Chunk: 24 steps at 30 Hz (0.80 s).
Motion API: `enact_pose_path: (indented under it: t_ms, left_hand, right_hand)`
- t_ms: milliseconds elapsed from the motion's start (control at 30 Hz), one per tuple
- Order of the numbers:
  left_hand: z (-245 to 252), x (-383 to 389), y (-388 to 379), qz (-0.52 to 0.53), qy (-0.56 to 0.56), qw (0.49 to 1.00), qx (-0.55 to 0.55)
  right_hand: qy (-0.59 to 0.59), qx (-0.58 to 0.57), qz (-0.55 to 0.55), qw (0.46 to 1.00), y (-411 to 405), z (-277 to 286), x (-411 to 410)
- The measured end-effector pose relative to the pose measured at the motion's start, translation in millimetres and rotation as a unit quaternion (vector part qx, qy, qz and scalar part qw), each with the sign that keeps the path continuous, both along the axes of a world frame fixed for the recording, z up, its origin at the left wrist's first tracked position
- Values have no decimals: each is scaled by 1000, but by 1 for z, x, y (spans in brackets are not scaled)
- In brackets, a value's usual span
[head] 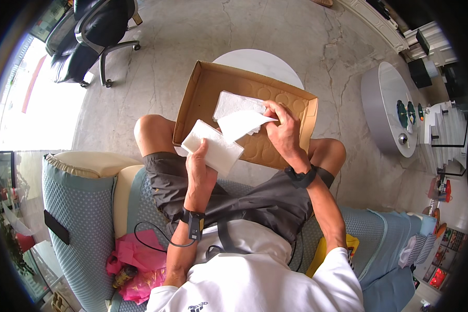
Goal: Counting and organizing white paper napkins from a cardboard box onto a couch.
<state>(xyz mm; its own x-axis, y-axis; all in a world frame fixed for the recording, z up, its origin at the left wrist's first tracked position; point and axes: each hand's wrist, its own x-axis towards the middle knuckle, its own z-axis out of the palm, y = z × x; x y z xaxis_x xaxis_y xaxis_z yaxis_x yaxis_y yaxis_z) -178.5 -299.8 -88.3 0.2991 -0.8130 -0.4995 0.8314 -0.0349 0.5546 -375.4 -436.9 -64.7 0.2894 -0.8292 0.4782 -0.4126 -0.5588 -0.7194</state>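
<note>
My left hand point(202, 167) grips a stack of white paper napkins point(214, 146), thumb on top, over the near left side of a shallow cardboard box point(206, 87). Between the fingertips of my right hand point(282, 124) is the corner of a single white paper sheet point(240, 124), which spans toward the held stack. Behind that sheet, more embossed white napkins point(236, 104) lie in the box. Round marks show in the box's bottom. Both wrists wear black bands.
The box rests partly over a round white table point(261, 64). Around me are the blue quilted sofa point(82, 206), a black phone-like object point(56, 227), pink plastic bags point(140, 261) and a yellow packet point(318, 257). A black office chair point(97, 39) and an oval table point(388, 113) stand farther off.
</note>
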Motion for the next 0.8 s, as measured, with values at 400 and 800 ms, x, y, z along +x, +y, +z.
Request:
enact_pose_path:
  t_ms: [400,800]
  left_hand:
    - [3,0,-2,-15,10,998,-53]
    - [-1,-3,-3,-34,-11,995,-92]
  right_hand:
    - [-95,444,-9,891,-3,8,-48]
    - [-183,426,30,886,31,37,-49]
